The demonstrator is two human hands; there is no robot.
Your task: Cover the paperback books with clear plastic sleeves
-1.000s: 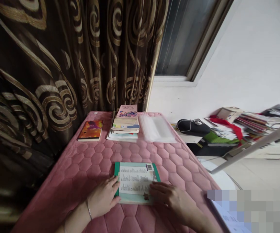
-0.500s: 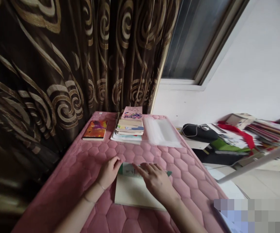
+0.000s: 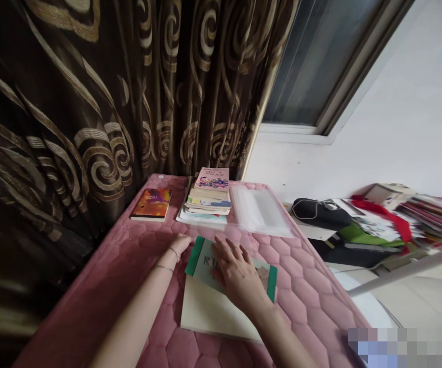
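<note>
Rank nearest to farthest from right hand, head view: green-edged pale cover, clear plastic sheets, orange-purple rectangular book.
1. Green-edged pale cover: under the right hand.
2. Clear plastic sheets: ahead, slightly right.
3. Orange-purple rectangular book: far left.

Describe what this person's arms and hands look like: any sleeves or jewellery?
The left hand and right hand are bare, as are the left forearm and right forearm in view. Two thin, pale bands circle the left forearm near the wrist.
</note>
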